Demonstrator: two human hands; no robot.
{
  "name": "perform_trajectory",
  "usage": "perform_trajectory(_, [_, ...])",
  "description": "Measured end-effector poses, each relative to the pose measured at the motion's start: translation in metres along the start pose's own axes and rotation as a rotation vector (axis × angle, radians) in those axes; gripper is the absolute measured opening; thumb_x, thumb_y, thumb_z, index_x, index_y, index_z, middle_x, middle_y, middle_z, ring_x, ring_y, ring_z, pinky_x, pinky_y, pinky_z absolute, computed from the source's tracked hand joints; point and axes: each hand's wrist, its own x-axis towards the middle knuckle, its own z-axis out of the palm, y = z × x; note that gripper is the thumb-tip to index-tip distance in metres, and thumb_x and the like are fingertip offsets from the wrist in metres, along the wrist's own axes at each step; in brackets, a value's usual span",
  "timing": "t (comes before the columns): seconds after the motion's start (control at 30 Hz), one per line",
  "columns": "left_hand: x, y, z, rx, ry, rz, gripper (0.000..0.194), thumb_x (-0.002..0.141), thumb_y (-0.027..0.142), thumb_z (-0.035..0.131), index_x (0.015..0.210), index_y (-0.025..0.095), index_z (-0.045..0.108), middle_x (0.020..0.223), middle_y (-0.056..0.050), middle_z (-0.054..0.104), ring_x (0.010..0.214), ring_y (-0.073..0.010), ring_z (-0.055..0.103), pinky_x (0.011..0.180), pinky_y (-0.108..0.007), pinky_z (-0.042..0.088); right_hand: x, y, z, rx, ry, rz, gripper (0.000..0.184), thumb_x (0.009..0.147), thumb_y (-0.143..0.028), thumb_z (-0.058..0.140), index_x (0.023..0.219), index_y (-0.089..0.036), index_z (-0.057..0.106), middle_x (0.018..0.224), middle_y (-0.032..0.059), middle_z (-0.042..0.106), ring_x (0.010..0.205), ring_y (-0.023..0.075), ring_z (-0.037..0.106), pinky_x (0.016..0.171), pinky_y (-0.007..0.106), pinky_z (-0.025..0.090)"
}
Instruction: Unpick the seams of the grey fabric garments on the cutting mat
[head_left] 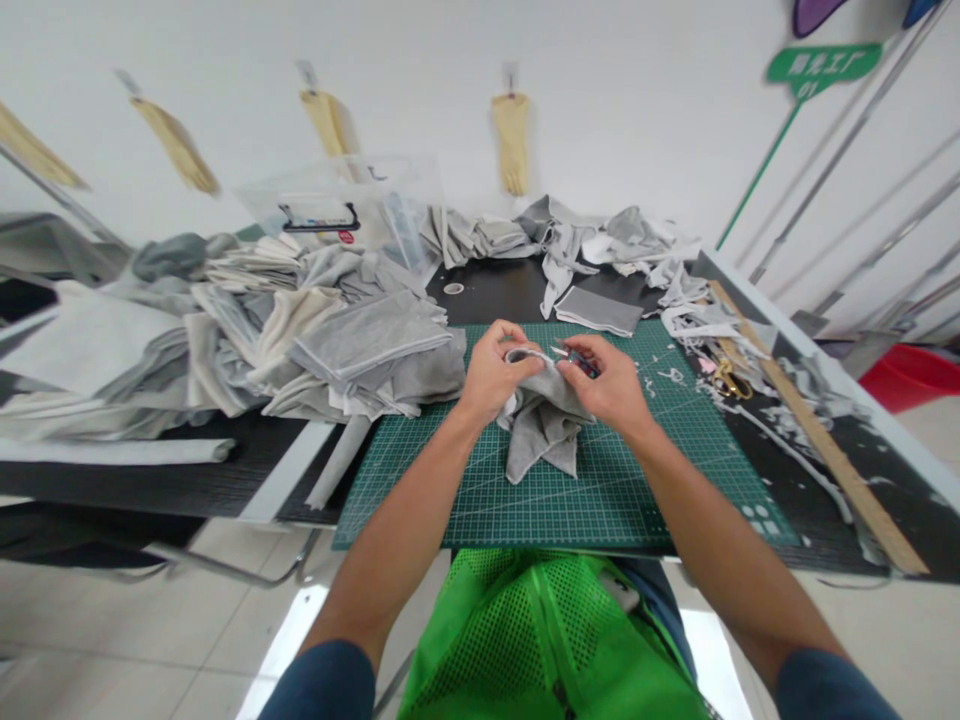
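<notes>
Between my hands a grey cloth [546, 435] hangs in folds over the green cutting mat [420, 480]. My left hand [499, 370] pinches its pale upper edge, which curls into a loop near the fingertips. In my right hand [606, 380] is a small cutting tool [577, 358] that looks like thread snips, with a dark handle and a short metal tip pointing left at the cloth's edge. My right fingers also rest against the cloth. The fingers partly cover the tool, so its full shape is hidden.
Heaps of folded grey cloths [375, 345] lie left, more cloth [559, 240] at the back. Right are a wooden ruler [817, 430], gold-handled scissors [727, 380] and white scraps. A clear plastic box [337, 200] stands by the wall; a tape roll [454, 288] lies behind the mat.
</notes>
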Motion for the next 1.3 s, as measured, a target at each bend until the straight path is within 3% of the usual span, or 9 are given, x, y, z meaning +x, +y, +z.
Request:
perform_trajectory(0.2, [-0.001,-0.003,0.004,0.006,0.083,-0.004,0.045,0.067,0.022,0.083,0.1,0.023,0.052,0.085,-0.001,0.076,0.079,-0.0201,0.073,0.076,-0.032,0.054,-0.004,-0.012,-0.001,-0.125,0.04,-0.197,0.022,0.091,-0.035,0.07,0.109,-0.024,0.072,0.105,0.0078,0.076,0.093,0.0238,0.07,0.085,0.04,0.058])
perform_trajectory(0.37, [-0.001,-0.005,0.004,0.079,0.175,-0.011,0.042,0.066,0.023,0.084,0.098,0.022,0.056,0.086,-0.003,0.077,0.078,-0.021,0.073,0.072,-0.032,0.054,-0.008,-0.02,0.0,-0.179,0.094,-0.251,0.021,0.092,-0.029,0.067,0.111,-0.024,0.072,0.106,0.0097,0.076,0.093,0.0253,0.069,0.082,0.042,0.059])
perform_trajectory(0.8, [-0.001,-0.003,0.005,-0.179,0.04,-0.144,0.046,0.065,0.022,0.082,0.103,0.022,0.056,0.084,0.0,0.075,0.066,-0.0153,0.068,0.066,-0.029,0.052,-0.007,-0.004,0.006,-0.196,0.114,-0.25,0.017,0.092,-0.022,0.066,0.107,-0.024,0.074,0.104,0.0088,0.077,0.097,0.0253,0.07,0.088,0.044,0.06])
perform_trajectory(1.3, [-0.003,0.001,0.006,-0.238,0.034,-0.168,0.051,0.063,0.02,0.085,0.105,0.02,0.056,0.081,-0.001,0.076,0.062,-0.0146,0.068,0.062,-0.027,0.052,-0.006,-0.005,0.006,-0.178,0.143,-0.258,0.013,0.092,-0.021,0.067,0.102,-0.024,0.075,0.099,0.0078,0.078,0.097,0.0249,0.071,0.09,0.044,0.059])
